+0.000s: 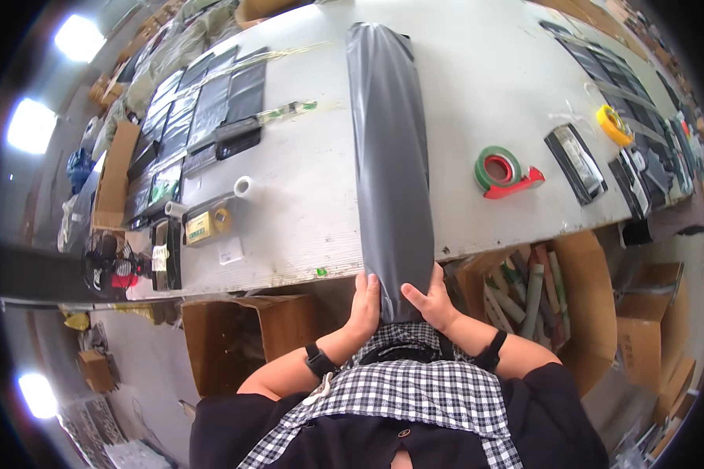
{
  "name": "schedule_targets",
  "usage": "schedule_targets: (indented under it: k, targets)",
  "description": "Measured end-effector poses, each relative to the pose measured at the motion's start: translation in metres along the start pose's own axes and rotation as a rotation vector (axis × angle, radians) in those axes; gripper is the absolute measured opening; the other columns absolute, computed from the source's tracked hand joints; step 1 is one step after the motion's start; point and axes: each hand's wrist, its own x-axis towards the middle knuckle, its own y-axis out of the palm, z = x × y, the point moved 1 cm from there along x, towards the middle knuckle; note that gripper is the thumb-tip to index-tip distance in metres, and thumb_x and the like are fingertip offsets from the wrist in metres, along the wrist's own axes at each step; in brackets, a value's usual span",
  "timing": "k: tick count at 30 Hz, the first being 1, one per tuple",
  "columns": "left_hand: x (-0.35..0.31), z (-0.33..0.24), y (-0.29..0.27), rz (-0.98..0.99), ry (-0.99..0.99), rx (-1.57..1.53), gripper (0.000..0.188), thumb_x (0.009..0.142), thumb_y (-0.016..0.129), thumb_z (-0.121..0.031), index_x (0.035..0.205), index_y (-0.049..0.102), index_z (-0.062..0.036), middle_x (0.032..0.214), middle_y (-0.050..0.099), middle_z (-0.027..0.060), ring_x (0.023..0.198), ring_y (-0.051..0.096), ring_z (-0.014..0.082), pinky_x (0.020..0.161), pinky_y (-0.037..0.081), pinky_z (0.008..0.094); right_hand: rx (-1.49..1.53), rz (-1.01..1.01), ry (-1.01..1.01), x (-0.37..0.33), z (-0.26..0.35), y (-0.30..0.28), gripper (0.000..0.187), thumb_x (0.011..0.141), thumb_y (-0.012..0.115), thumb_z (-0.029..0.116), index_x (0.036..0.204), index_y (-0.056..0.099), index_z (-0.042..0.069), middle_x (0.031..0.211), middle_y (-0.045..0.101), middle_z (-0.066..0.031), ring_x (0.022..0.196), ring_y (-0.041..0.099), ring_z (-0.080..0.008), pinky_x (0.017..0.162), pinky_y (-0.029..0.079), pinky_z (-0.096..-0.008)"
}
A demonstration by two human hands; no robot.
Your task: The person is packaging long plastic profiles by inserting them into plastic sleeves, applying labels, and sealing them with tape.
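Note:
A long package wrapped in smooth grey plastic (391,156) lies lengthwise across the white table. Its near end sticks out past the table edge and rests close against my checked apron (422,387). On the left side of that end, my left hand (364,305) presses in, thumb on the upper face. From the opposite side my right hand (432,301) grips it, its thumb laid over the grey plastic and its fingers partly hidden along the side. Between them, the hands clasp the package.
Right of the package, a red tape dispenser with green tape (499,172), a yellow tape roll (614,125) and a black tray (576,164) lie on the white table (297,195). Flat dark packages (211,102) lie leftward. Below the edge stand cardboard boxes (590,305), one holding several rolls.

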Motion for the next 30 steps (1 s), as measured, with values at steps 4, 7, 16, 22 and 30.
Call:
schedule_targets:
  k: [4, 7, 16, 22, 30]
  targets:
    - [0.015, -0.002, -0.007, 0.029, -0.005, 0.013, 0.054, 0.100, 0.036, -0.038, 0.133, 0.033, 0.0039, 0.120, 0.053, 0.0224, 0.109, 0.052, 0.0313, 0.095, 0.040, 0.0381, 0.039, 0.050, 0.006, 0.003, 0.000, -0.010, 0.092, 0.082, 0.069, 0.042, 0.138, 0.013, -0.004, 0.135, 0.033, -0.0178, 0.127, 0.035, -0.0251, 0.107, 0.028, -0.0367]
    - [0.054, -0.054, -0.028, -0.187, 0.322, 0.496, 0.047, 0.097, 0.044, -0.031, 0.125, 0.043, 0.0069, 0.117, 0.054, 0.0255, 0.107, 0.053, 0.0334, 0.094, 0.041, 0.0382, -0.008, 0.084, 0.080, 0.000, 0.007, -0.015, 0.095, 0.081, 0.069, 0.045, 0.137, 0.012, -0.006, 0.135, 0.033, -0.0197, 0.127, 0.035, -0.0265, 0.107, 0.029, -0.0370]
    - [0.269, -0.118, -0.030, -0.318, 0.003, 0.699, 0.042, 0.094, 0.048, -0.034, 0.104, 0.058, 0.0058, 0.090, 0.063, 0.0238, 0.089, 0.061, 0.0398, 0.082, 0.046, 0.0445, -0.071, 0.065, 0.082, -0.009, 0.004, -0.012, 0.099, 0.079, 0.071, 0.044, 0.138, 0.010, -0.008, 0.136, 0.034, -0.0230, 0.128, 0.035, -0.0289, 0.108, 0.028, -0.0378]
    - [0.272, -0.096, -0.034, -0.416, 0.227, 0.839, 0.035, 0.094, 0.047, -0.029, 0.093, 0.053, 0.0050, 0.088, 0.061, 0.0280, 0.089, 0.058, 0.0455, 0.081, 0.045, 0.0501, -0.121, 0.076, 0.087, -0.007, 0.012, -0.013, 0.101, 0.078, 0.071, 0.047, 0.138, 0.009, -0.007, 0.137, 0.032, -0.0248, 0.130, 0.033, -0.0307, 0.108, 0.027, -0.0391]
    - [0.271, -0.126, -0.017, -0.275, 0.186, 0.977, 0.043, 0.097, 0.038, -0.036, 0.092, 0.057, 0.0025, 0.089, 0.062, 0.0264, 0.089, 0.059, 0.0432, 0.081, 0.045, 0.0503, -0.122, 0.098, 0.121, -0.008, 0.008, -0.015, 0.106, 0.077, 0.071, 0.050, 0.138, 0.006, -0.007, 0.138, 0.031, -0.0271, 0.130, 0.033, -0.0330, 0.108, 0.027, -0.0395]
